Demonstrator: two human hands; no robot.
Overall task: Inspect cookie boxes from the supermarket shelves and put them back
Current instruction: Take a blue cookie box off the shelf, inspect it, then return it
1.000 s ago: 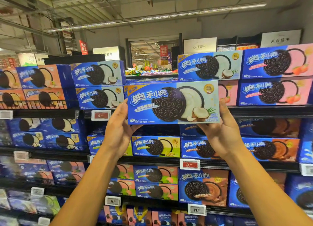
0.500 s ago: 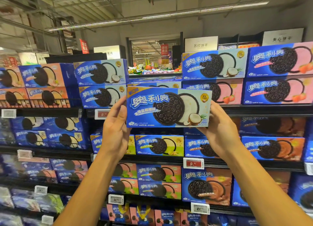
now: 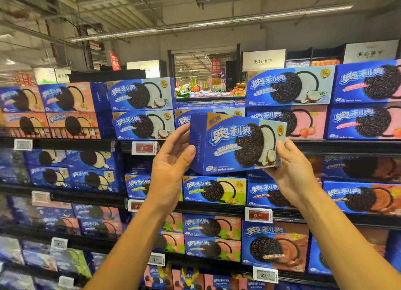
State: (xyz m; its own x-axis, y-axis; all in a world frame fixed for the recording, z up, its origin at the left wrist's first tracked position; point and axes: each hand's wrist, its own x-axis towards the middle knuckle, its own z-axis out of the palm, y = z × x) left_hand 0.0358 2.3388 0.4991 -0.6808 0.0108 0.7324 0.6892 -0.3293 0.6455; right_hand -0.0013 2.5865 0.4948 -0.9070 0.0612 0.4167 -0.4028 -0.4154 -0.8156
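left hand (image 3: 171, 159): curled round the box's left end, thumb on its near edge
box (image 3: 236, 143): centre frame, off the shelf, turned so the left end shows
right hand (image 3: 290, 172): pinches the lower right corner at 4 o'clock
handling: likely light, stiff card, a bit slick; hold by the short ends
room: open gap at 12 o'clock between stacks (image 3: 143, 109); shelf edge (image 3: 325, 145) just behind
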